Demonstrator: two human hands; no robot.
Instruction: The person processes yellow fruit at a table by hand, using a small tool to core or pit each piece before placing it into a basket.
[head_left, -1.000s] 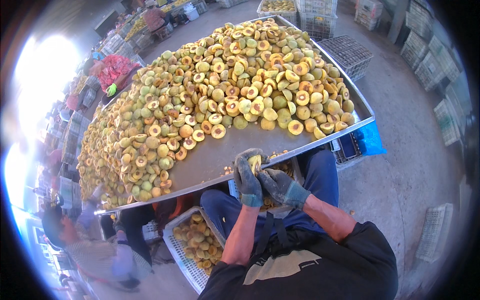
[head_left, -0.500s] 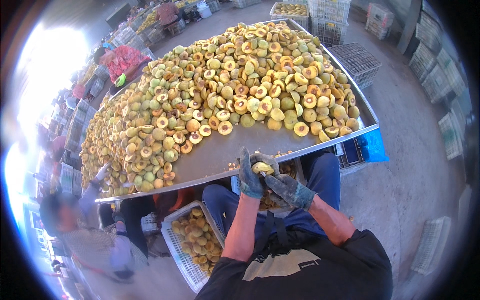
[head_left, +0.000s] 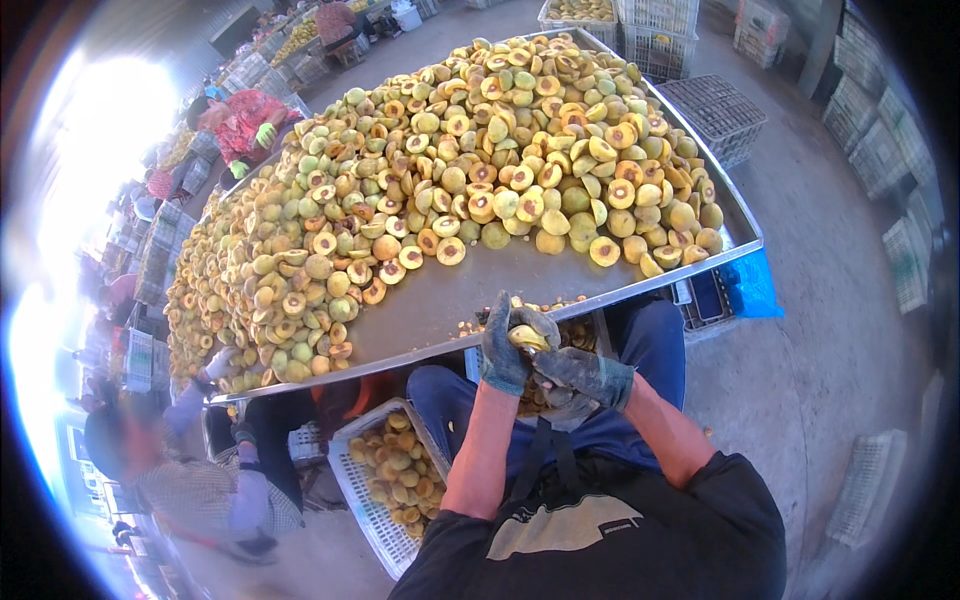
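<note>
My left hand (head_left: 503, 348), in a dark grey work glove, is closed round a yellow peach half (head_left: 527, 338) just off the table's near edge. From the right, my gloved right hand (head_left: 588, 380) meets it, fingers curled at the fruit round a small metal tool that is mostly hidden. Both hands are above my lap. Beyond them a large heap of halved peaches (head_left: 470, 180), yellow-green with brown hollows, covers most of a metal-rimmed table (head_left: 440, 305). Small brown and yellow bits (head_left: 470, 328) lie at its near edge.
A white crate (head_left: 385, 520) of peach halves stands left of my knees. Beside it sits a co-worker (head_left: 200, 480), one gloved hand at the heap. Another person (head_left: 245, 125) works at the far left. A dark crate (head_left: 715, 115) and a blue bag (head_left: 750, 285) are at the right.
The peach half stays in my left hand, while my right hand has shifted slightly against it, covering more of the tool. The co-worker's hand at the left has moved a little at the heap.
</note>
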